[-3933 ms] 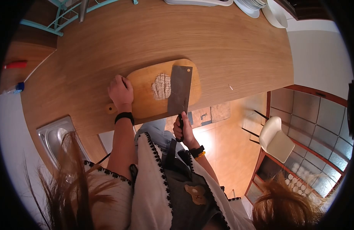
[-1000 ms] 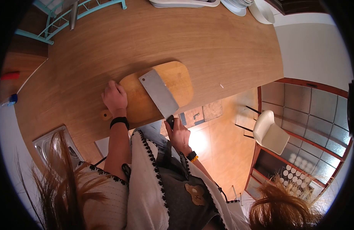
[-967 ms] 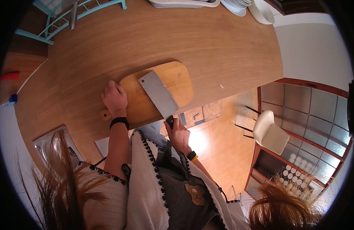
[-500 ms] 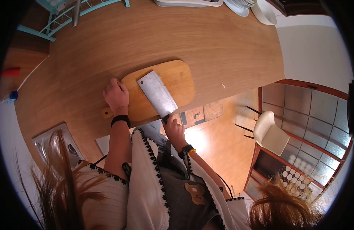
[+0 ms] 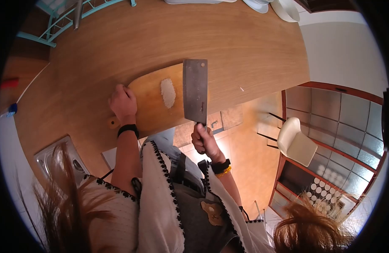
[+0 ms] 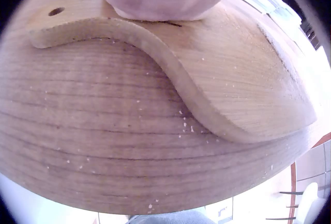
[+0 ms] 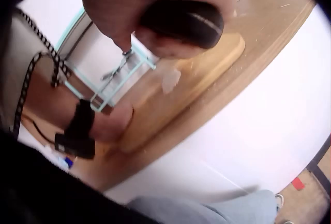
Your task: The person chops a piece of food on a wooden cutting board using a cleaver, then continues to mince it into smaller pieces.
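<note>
Head: cleaver (image 5: 195,90) in right fingers (image 5: 197,144)

- Rectangular grey metal cleaver (image 5: 195,90), black handle (image 7: 181,24)
- Rounded yellow-tan wooden cutting board (image 5: 148,114), faintly grained
- Oval off-white patch of fine bits (image 5: 168,92)
- Long brown wooden countertop (image 5: 245,50), streaked with darker grain
- Angular turquoise wire rack (image 5: 38,40)
- Curved cream chair (image 5: 295,141), black legs (image 5: 267,137)

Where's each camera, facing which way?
Head: on the head, facing forward and down at the board; left hand, right hand, torso show.
Left wrist: on that wrist, facing board and countertop; left hand, leg show.
Right wrist: on that wrist, facing across the board; both hands, leg show.
Head and right wrist share the pale heap.
</note>
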Action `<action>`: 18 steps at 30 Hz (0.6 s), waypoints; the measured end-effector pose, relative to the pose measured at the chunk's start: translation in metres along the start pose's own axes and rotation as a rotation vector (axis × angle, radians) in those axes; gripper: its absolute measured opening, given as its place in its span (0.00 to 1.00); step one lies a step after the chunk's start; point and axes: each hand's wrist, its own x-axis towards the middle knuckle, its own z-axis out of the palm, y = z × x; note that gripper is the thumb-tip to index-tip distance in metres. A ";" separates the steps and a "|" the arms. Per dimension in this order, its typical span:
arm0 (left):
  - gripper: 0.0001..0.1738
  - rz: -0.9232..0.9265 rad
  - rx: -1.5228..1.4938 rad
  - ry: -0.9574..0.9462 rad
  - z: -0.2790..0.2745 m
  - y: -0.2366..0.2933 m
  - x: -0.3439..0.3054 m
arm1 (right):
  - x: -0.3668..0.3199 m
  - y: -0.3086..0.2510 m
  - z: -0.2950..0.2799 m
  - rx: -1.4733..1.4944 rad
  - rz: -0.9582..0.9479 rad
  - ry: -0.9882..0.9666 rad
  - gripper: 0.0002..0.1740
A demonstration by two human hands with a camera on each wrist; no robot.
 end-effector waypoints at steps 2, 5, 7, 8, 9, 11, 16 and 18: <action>0.05 -0.005 -0.020 0.009 -0.002 0.001 0.000 | 0.006 0.000 -0.002 0.196 0.134 -0.156 0.31; 0.05 -0.023 0.004 -0.032 -0.003 0.003 0.001 | 0.020 0.027 -0.017 0.359 0.294 -0.312 0.31; 0.05 -0.030 -0.010 -0.016 -0.003 0.003 0.000 | 0.025 0.037 -0.014 0.330 0.356 -0.294 0.31; 0.05 -0.035 -0.005 -0.019 -0.003 0.002 0.000 | 0.027 0.041 -0.013 0.299 0.355 -0.307 0.32; 0.05 -0.018 -0.034 0.002 -0.003 0.003 -0.001 | 0.027 0.045 -0.014 0.268 0.352 -0.320 0.32; 0.05 -0.003 -0.060 0.024 -0.004 0.003 0.000 | 0.032 0.053 -0.017 0.249 0.352 -0.309 0.32; 0.04 -0.007 -0.014 0.028 -0.002 0.002 0.001 | 0.030 0.051 -0.018 0.240 0.348 -0.355 0.31; 0.04 -0.021 0.002 0.007 0.000 0.001 0.000 | 0.028 0.048 -0.019 0.228 0.292 -0.397 0.31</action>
